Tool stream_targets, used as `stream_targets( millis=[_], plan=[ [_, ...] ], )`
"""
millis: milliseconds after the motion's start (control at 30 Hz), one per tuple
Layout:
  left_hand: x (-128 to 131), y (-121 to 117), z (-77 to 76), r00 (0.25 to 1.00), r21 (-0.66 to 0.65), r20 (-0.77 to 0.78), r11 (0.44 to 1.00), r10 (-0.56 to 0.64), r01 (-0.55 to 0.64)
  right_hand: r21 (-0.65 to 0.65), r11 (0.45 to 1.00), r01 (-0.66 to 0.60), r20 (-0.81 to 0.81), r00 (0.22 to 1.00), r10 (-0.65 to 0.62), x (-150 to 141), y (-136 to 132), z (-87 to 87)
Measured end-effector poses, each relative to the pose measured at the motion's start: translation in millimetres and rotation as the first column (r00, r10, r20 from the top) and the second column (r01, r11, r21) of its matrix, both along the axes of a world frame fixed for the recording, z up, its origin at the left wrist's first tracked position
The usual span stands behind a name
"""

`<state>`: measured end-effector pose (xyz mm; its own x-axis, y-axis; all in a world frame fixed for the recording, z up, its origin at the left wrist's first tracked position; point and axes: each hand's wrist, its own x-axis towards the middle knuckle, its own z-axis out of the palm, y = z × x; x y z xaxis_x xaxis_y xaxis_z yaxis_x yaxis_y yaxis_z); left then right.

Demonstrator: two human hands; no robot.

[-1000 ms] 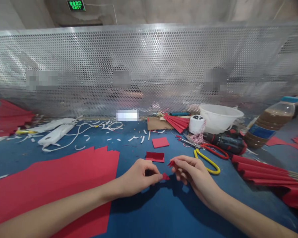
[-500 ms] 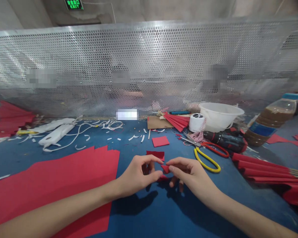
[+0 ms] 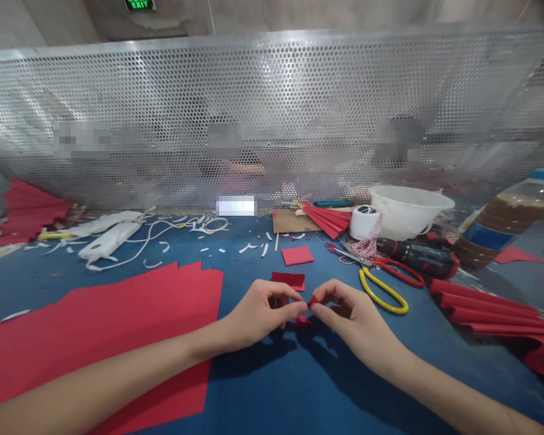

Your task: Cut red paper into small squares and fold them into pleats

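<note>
Between my two hands is a small folded piece of red paper point(image 3: 313, 300), mostly covered by fingertips. My right hand point(image 3: 344, 308) pinches it between thumb and forefinger. My left hand point(image 3: 272, 311) has thumb and forefinger closed together at the paper's left tip. Below the fingers another small red paper piece point(image 3: 303, 321) lies on the blue table point(image 3: 253, 386). Just behind the hands rests a creased red paper strip point(image 3: 288, 280), and beyond it a flat stack of red paper squares point(image 3: 297, 255).
Large red sheets point(image 3: 118, 326) cover the left side. On the right lie yellow-and-red-handled scissors point(image 3: 383, 296), a power drill point(image 3: 419, 257), pleated red paper point(image 3: 484, 308), a white bowl point(image 3: 403, 211) and a brown-filled bottle point(image 3: 502, 223). A white power strip point(image 3: 111, 238) sits back left; a perforated metal screen point(image 3: 262, 115) stands behind.
My left fingertips have closed in on the small red paper, which now looks narrower and more hidden. The whole view has shifted slightly.
</note>
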<state>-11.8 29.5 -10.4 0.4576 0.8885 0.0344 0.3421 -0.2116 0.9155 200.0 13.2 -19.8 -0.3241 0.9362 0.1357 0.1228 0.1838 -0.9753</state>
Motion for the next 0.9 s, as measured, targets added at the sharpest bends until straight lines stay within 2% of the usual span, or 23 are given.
stream_targets(
  millis=[167,267,500,667,900],
  plan=[
    [1.0,-2.8,-0.3,0.994,-0.042,-0.057,0.995,-0.091,0.088,-0.062,0.998,-0.009,-0.02,1.0,0.008,-0.9,0.1,-2.6],
    [1.0,-3.8,2.9,0.996,-0.05,-0.05,0.996,-0.077,0.075,-0.03,1.0,-0.01,-0.016,1.0,0.01,-1.8,-0.2,-2.4],
    [-0.1,0.4,7.5,0.996,-0.122,0.051,0.99,-0.068,0.074,0.001,1.0,0.027,0.133,0.991,-0.027,-1.1,-5.1,-0.5],
    [-0.7,-0.4,6.0,0.998,-0.106,0.039,0.993,-0.05,0.054,-0.008,0.999,0.039,0.175,0.984,-0.037,-2.0,-5.0,1.2],
    [1.1,-5.1,8.8,0.994,-0.028,-0.022,0.994,-0.104,0.103,-0.059,0.995,-0.076,0.129,0.988,0.083,-3.8,-4.1,-2.4]
  ],
)
